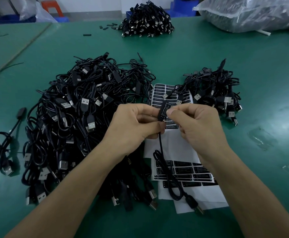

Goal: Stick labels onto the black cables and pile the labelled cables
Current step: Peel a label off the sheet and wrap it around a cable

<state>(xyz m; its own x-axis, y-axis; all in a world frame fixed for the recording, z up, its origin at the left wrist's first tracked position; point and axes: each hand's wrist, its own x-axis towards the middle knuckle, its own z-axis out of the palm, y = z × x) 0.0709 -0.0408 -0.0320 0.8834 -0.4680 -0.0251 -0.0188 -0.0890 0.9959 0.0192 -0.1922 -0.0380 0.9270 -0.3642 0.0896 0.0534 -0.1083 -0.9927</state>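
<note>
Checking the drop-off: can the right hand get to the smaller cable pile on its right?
Probably yes: the smaller pile lies just beyond the right hand, and nothing blocks the way.

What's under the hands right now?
Label sheets on the green table; the held cable dangles onto them. The left hand and right hand hide the upper sheet's middle.

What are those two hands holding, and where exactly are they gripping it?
One thin black cable, by its small black controller block: the left hand pinches the block's lower end, the right hand pinches its labelled middle.
</note>
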